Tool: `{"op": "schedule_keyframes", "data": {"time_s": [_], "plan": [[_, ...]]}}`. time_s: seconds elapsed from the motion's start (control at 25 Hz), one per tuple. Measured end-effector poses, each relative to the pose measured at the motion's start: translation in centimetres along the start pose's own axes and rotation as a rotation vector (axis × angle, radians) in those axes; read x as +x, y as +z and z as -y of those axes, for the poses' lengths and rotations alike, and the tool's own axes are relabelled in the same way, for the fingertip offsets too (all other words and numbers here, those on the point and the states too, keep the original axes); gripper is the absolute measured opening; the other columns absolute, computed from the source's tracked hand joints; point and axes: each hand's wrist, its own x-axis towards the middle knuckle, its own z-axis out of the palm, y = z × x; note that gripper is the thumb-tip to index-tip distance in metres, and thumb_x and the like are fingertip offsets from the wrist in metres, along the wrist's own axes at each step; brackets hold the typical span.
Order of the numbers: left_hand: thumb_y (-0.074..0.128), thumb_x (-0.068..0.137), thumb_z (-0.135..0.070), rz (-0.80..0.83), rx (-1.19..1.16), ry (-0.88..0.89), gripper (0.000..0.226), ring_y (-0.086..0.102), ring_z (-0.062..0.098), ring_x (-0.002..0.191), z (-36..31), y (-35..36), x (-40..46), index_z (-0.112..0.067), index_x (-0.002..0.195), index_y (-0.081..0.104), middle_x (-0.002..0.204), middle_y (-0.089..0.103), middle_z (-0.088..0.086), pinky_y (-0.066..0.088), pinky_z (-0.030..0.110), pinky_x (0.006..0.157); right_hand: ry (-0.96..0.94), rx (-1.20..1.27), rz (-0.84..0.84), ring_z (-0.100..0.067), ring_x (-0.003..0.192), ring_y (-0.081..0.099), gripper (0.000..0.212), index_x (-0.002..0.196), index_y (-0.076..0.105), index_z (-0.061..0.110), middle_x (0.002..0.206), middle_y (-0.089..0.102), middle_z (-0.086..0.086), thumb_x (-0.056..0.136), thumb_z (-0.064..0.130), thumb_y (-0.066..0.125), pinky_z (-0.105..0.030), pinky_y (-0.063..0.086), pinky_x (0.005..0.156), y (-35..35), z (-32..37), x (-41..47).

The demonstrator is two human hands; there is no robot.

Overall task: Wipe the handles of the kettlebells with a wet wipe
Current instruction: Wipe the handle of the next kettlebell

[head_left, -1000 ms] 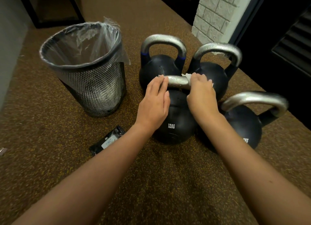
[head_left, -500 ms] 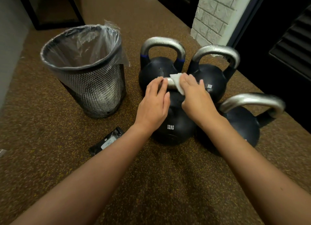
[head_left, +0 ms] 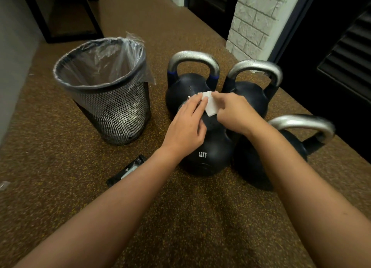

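Grip: right hand (head_left: 233,112) pinches the wet wipe (head_left: 210,105); left hand (head_left: 185,127) lies flat, fingers straight, over the near kettlebell (head_left: 208,155), its handle hidden beneath.
Technique: wrap the wipe fully round the bar, steadying with the left.
Remaining: three other handles nearby.

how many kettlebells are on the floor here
4. Back left kettlebell with blue-banded handle; back right kettlebell by the brick pillar; front 12KG kettlebell under both hands; right kettlebell partly behind the forearm. None seems hidden.
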Motion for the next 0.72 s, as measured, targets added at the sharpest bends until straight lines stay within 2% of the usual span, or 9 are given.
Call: {"op": "schedule_keyframes", "data": {"time_s": [0.08, 0.16, 0.28, 0.36, 0.4, 0.48, 0.56, 0.64, 0.72], "plan": [[0.05, 0.085, -0.016, -0.001, 0.09, 0.001, 0.053, 0.035, 0.026, 0.134, 0.0, -0.1, 0.1, -0.002, 0.134, 0.042, 0.141, 0.042, 0.014, 0.034, 0.043, 0.109, 0.048, 0.348, 0.01, -0.018, 0.134, 0.039, 0.062, 0.145, 0.03, 0.011, 0.143, 0.044, -0.006, 0.086, -0.001, 0.043, -0.033, 0.03, 0.113, -0.4, -1.0, 0.2], [0.057, 0.083, -0.023, 0.016, 0.191, -0.007, 0.054, 0.033, 0.027, 0.135, -0.4, -0.1, 0.4, -0.003, 0.132, 0.044, 0.14, 0.041, 0.013, 0.033, 0.045, 0.109, 0.086, 0.592, 0.004, -0.011, 0.125, 0.047, 0.064, 0.146, 0.025, 0.012, 0.131, 0.055, 0.001, 0.087, -0.001, 0.045, -0.034, 0.034, 0.11, -0.8, -2.1, 0.3], [0.068, 0.078, -0.029, 0.041, 0.32, 0.022, 0.061, 0.032, 0.028, 0.136, -1.2, 0.4, 1.6, 0.0, 0.128, 0.047, 0.141, 0.04, 0.016, 0.03, 0.044, 0.109, 0.114, 0.688, -0.017, -0.011, 0.114, 0.056, 0.069, 0.149, 0.014, 0.015, 0.104, 0.062, 0.014, 0.089, 0.008, 0.05, -0.034, 0.04, 0.105, -1.1, -3.0, 0.9], [0.074, 0.072, -0.028, 0.017, 0.379, 0.045, 0.062, 0.044, 0.029, 0.128, -1.5, 1.0, 2.1, -0.003, 0.123, 0.052, 0.131, 0.051, 0.016, 0.038, 0.044, 0.104, 0.137, 0.746, -0.007, -0.011, 0.108, 0.06, 0.071, 0.149, 0.012, 0.015, 0.096, 0.063, 0.012, 0.09, 0.007, 0.05, -0.031, 0.044, 0.1, -1.1, -3.4, 1.4], [0.077, 0.069, -0.027, -0.014, 0.4, 0.056, 0.06, 0.05, 0.029, 0.122, -1.4, 1.4, 2.2, -0.005, 0.121, 0.055, 0.124, 0.057, 0.016, 0.042, 0.044, 0.1, 0.152, 0.761, -0.012, -0.01, 0.107, 0.06, 0.073, 0.149, 0.011, 0.016, 0.099, 0.064, 0.009, 0.089, 0.009, 0.052, -0.032, 0.044, 0.101, -1.1, -3.7, 1.6], [0.078, 0.07, -0.025, -0.074, 0.418, 0.079, 0.054, 0.057, 0.03, 0.115, -1.1, 1.8, 2.4, -0.009, 0.118, 0.06, 0.117, 0.062, 0.017, 0.046, 0.045, 0.095, 0.158, 0.744, -0.035, -0.011, 0.117, 0.054, 0.076, 0.149, 0.011, 0.019, 0.12, 0.061, 0.005, 0.086, 0.017, 0.054, -0.036, 0.037, 0.108, -1.1, -4.6, 1.8], [0.075, 0.073, -0.019, -0.106, 0.416, 0.103, 0.046, 0.057, 0.03, 0.115, -0.9, 1.9, 2.7, -0.01, 0.117, 0.063, 0.116, 0.063, 0.016, 0.045, 0.046, 0.096, 0.147, 0.679, -0.038, -0.01, 0.13, 0.042, 0.069, 0.149, 0.012, 0.02, 0.141, 0.048, 0.001, 0.09, 0.015, 0.049, -0.033, 0.029, 0.113, -1.0, -5.1, 1.6], [0.07, 0.076, -0.012, -0.124, 0.398, 0.135, 0.039, 0.055, 0.03, 0.118, -0.8, 1.9, 2.9, -0.008, 0.114, 0.063, 0.116, 0.064, 0.014, 0.043, 0.046, 0.098, 0.1, 0.606, -0.036, -0.006, 0.134, 0.034, 0.061, 0.148, 0.018, 0.018, 0.147, 0.039, 0.002, 0.094, 0.012, 0.045, -0.029, 0.025, 0.115, -0.6, -5.4, 1.2], [0.061, 0.079, -0.01, -0.136, 0.328, 0.157, 0.035, 0.055, 0.03, 0.118, -0.4, 1.7, 2.8, -0.004, 0.114, 0.063, 0.118, 0.064, 0.013, 0.043, 0.046, 0.098, 0.027, 0.454, -0.031, -0.006, 0.138, 0.03, 0.053, 0.145, 0.029, 0.019, 0.148, 0.037, 0.004, 0.095, 0.02, 0.047, -0.03, 0.018, 0.117, -0.1, -5.4, 0.8]]}}
